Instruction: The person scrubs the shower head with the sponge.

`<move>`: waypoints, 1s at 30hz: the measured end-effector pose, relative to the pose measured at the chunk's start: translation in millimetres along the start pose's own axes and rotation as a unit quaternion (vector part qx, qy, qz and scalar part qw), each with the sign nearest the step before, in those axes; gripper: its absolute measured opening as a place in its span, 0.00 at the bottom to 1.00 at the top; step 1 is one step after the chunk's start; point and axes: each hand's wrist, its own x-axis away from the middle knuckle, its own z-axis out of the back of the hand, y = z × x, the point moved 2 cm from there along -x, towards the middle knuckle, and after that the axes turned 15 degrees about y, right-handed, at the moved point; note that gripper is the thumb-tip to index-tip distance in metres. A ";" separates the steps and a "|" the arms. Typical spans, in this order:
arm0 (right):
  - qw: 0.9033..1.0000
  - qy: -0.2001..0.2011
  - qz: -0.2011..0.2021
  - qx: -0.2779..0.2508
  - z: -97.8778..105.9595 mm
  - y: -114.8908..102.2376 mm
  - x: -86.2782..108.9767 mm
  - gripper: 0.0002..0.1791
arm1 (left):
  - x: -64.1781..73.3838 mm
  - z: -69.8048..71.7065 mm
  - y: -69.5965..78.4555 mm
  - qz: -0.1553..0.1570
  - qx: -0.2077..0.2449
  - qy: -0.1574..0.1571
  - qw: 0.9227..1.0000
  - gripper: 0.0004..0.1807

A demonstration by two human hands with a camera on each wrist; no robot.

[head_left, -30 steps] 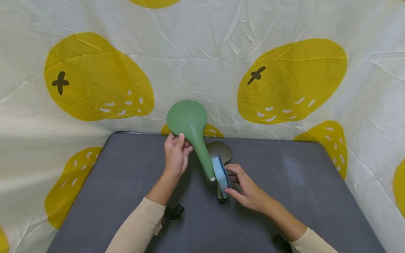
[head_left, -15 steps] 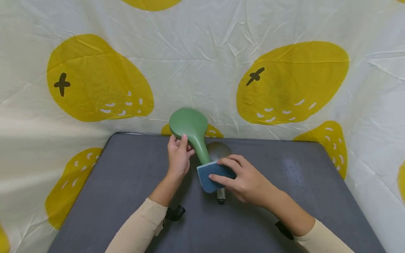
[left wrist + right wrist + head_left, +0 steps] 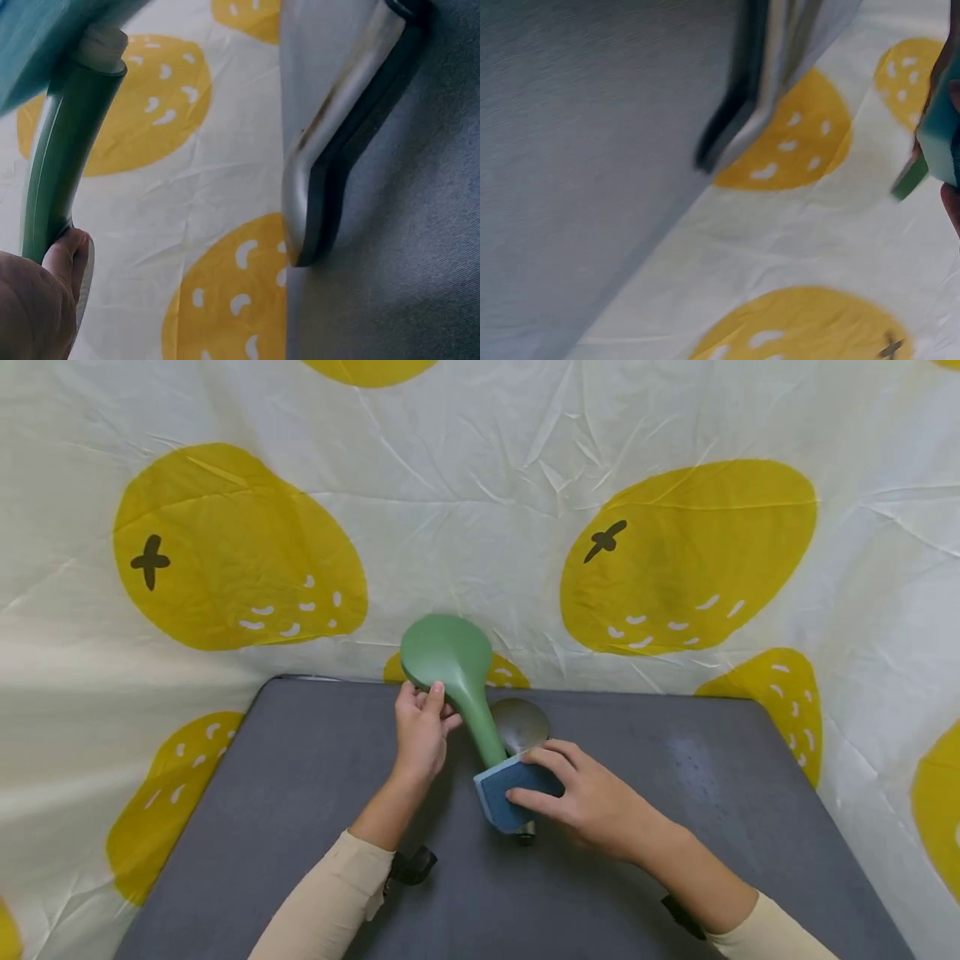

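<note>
My left hand [image 3: 422,731] grips a green shower head [image 3: 448,652] by its round head, thumb on top, and holds it above the table. The handle slants down to the right, and its white end fitting [image 3: 103,46] shows in the left wrist view. A blue sponge [image 3: 506,797], darker on its upper face, lies over the lower end of the handle in the head view and hides it. My right hand [image 3: 581,789] pinches this sponge with its fingers spread over it. In the right wrist view the sponge [image 3: 939,139] shows only at the right edge.
A second shower head, grey and metallic [image 3: 522,724], lies on the dark grey table [image 3: 300,827] beneath the hands, its handle mostly covered by the sponge. A white cloth with yellow fruit shapes [image 3: 465,485] hangs behind the table.
The sponge has turned from edge-on beside the handle to lying over the handle's end, then slid slightly down and right. The green shower head came slightly lower, then stayed nearly still.
</note>
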 end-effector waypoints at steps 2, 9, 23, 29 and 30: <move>0.999 0.006 -0.026 -0.026 0.8 8.3 7.9 0.30 | -0.8 -0.2 0.2 0.002 -0.003 -0.001 1.000 0.09; 0.998 0.027 -0.035 -0.043 -0.6 14.9 12.1 0.22 | 0.0 -2.3 -1.4 0.004 -0.015 -0.001 1.000 0.12; 0.996 0.074 0.043 0.008 -14.8 -2.2 0.3 0.16 | -2.6 1.4 -4.3 0.007 -0.041 0.008 0.999 0.14; 0.996 0.070 -0.027 -0.046 -14.4 6.1 11.6 0.23 | -4.7 1.2 -4.2 0.021 -0.027 0.023 0.999 0.10; 0.995 0.079 -0.032 -0.044 -13.8 5.8 12.3 0.22 | -5.1 0.7 -4.1 0.023 -0.022 0.025 0.999 0.09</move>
